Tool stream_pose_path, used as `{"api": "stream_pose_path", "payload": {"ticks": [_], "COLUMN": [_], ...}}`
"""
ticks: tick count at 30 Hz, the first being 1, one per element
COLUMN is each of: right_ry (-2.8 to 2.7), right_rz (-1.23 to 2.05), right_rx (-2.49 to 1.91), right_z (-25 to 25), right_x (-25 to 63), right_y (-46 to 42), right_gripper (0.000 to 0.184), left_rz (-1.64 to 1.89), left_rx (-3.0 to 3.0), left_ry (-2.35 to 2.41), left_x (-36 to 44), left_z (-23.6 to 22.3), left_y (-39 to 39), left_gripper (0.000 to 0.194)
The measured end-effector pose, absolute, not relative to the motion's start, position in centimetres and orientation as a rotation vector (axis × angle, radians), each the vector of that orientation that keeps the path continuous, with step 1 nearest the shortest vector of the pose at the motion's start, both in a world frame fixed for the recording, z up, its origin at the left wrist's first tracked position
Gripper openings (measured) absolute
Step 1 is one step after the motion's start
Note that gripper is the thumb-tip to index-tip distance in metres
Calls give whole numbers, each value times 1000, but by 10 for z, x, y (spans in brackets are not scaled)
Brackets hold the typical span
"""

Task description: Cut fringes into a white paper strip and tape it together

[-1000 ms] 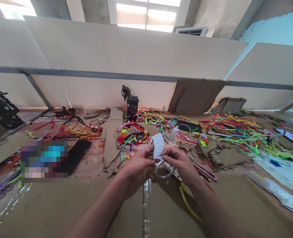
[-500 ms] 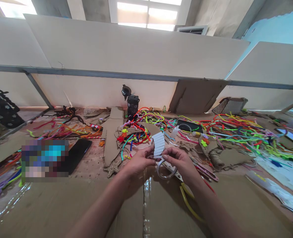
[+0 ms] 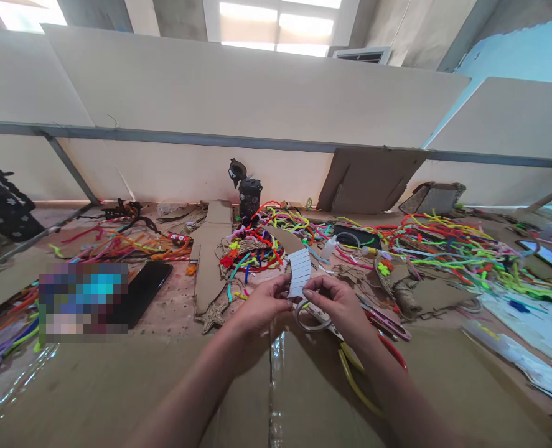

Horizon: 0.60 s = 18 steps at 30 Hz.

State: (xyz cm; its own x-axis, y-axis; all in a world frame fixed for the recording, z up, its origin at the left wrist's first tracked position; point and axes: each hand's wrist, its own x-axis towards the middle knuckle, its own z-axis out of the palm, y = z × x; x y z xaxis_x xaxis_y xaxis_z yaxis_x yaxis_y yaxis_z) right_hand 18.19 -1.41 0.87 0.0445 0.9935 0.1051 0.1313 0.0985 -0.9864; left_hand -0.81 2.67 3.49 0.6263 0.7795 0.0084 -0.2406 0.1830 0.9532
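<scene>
Between the fingertips of my left hand (image 3: 267, 303) is a curved white piece (image 3: 299, 271), marked across by narrow strips side by side. My right hand (image 3: 334, 298) pinches at its lower right edge. From those fingers hangs a thin pale ring (image 3: 313, 325), which looks like a roll of narrow tape. Whether a strip runs from the ring to the piece is hidden by the fingers. Yellow-handled scissors (image 3: 353, 376) lie on the cardboard, partly under my right forearm.
A cardboard sheet (image 3: 130, 386) covers the near table. A twine starfish (image 3: 211, 317) and dark phone (image 3: 145, 292) lie left. Colourful pipe cleaners (image 3: 444, 242) spread along the back. A glue bottle (image 3: 329, 247), twine spool (image 3: 406, 298) and pink-handled tool (image 3: 390, 320) are farther right.
My right fingers have moved slightly up against the white piece's lower edge, and the ring has shifted and tilted a little. More of a red handle shows beside my right forearm.
</scene>
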Motion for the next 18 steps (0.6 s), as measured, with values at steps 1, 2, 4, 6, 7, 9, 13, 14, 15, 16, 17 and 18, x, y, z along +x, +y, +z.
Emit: {"api": "stream_pose_path", "payload": {"ticks": [1, 2, 4, 6, 7, 9, 13, 14, 15, 16, 17, 18], "right_ry": [-1319, -1327, -1341, -1353, -1359, -1360, -1338, -1337, -1337, -1337, -1337, -1335], "right_rz": [1016, 1001, 975, 951, 940, 933, 953, 959, 960, 958, 952, 947], "right_rx": [-1259, -1268, -1281, -1285, -1286, -1290, -1290, -1282, -1275, -1272, -1272, -1272], "right_z": [9, 9, 9, 9, 10, 10, 10, 10, 11, 11, 11, 12], "right_x": [182, 182, 181, 181, 181, 181, 180, 180, 180, 179, 179, 179], "right_y": [-14, -14, -15, -15, -15, -15, -15, -15, -15, -15, -15, -15], "right_gripper": [32, 31, 28, 26, 26, 25, 25, 25, 24, 24, 23, 22], "left_rz": [774, 778, 781, 772, 768, 768, 778, 774, 770, 767, 765, 763], "left_rx": [1174, 1167, 1157, 1153, 1150, 1136, 1117, 1115, 1114, 1112, 1110, 1109], "left_ry": [557, 557, 552, 550, 549, 545, 541, 544, 547, 550, 552, 553], "left_x": [-8, -8, -8, -8, -8, -8, -7, -7, -7, -7, -7, -7], "left_z": [35, 35, 35, 36, 36, 36, 38, 38, 39, 39, 40, 40], "left_y": [27, 27, 27, 26, 26, 26, 25, 25, 25, 24, 24, 24], "left_gripper": [44, 46, 48, 49, 50, 51, 51, 51, 51, 51, 51, 50]}}
